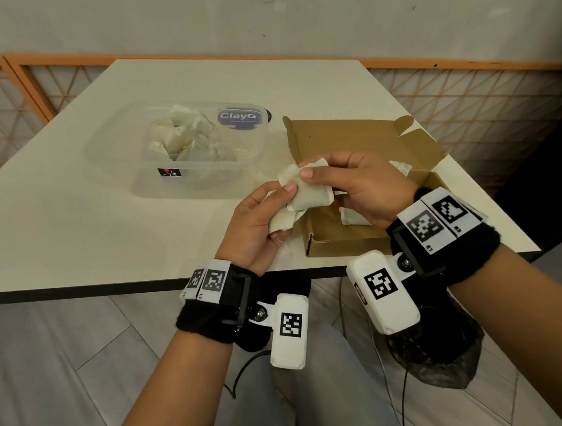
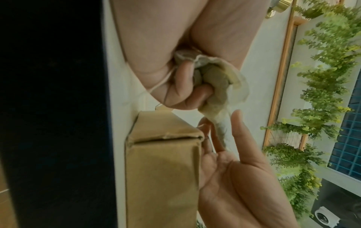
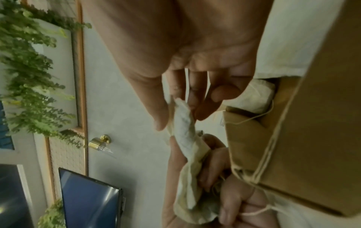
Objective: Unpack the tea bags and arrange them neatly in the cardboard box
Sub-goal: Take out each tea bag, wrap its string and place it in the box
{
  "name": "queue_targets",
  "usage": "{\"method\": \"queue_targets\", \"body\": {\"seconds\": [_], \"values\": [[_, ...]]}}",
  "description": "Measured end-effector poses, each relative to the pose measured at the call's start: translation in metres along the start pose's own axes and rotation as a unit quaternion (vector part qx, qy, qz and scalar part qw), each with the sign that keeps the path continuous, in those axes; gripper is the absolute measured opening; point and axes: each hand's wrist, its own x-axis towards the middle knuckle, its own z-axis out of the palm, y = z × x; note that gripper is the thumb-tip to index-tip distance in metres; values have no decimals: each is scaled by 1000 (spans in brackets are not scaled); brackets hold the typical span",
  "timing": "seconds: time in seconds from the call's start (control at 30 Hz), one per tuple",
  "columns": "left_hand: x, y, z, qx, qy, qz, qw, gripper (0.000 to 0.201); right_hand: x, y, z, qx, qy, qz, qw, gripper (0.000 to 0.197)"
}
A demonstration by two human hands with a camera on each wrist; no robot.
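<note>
Over the table's front edge my left hand [image 1: 281,212] grips a small bunch of pale tea bags [image 1: 280,222], fingers curled round them [image 2: 213,80], a string trailing below. My right hand [image 1: 317,182] pinches one tea bag [image 1: 311,199] of that bunch between thumb and fingers [image 3: 183,123], at the left wall of the open brown cardboard box [image 1: 360,143]. A few tea bags [image 1: 351,216] lie inside the box, partly hidden by my right hand. A clear plastic tub [image 1: 187,182] behind my left hand holds several more tea bags [image 1: 181,136].
The tub's lid with a blue ClayG label [image 1: 239,117] lies under or behind the tub. The box's flaps [image 1: 429,146] stand open toward the table's right edge. The white table [image 1: 61,208] ends just in front of my wrists.
</note>
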Motion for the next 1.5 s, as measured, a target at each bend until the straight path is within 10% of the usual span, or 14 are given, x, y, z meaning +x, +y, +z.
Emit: {"method": "queue_targets", "body": {"seconds": [0.7,1.23,1.5], "values": [[12,1,-28,-320,-56,-29,945,52,-24,20,-79,51,213,15,976,23],[14,-1,-29,-276,-36,-19,960,55,-30,20,-83,-192,48,92,976,10],[13,-1,-27,-272,-34,-13,962,59,-24,26,-80,-200,133,107,965,7]]}}
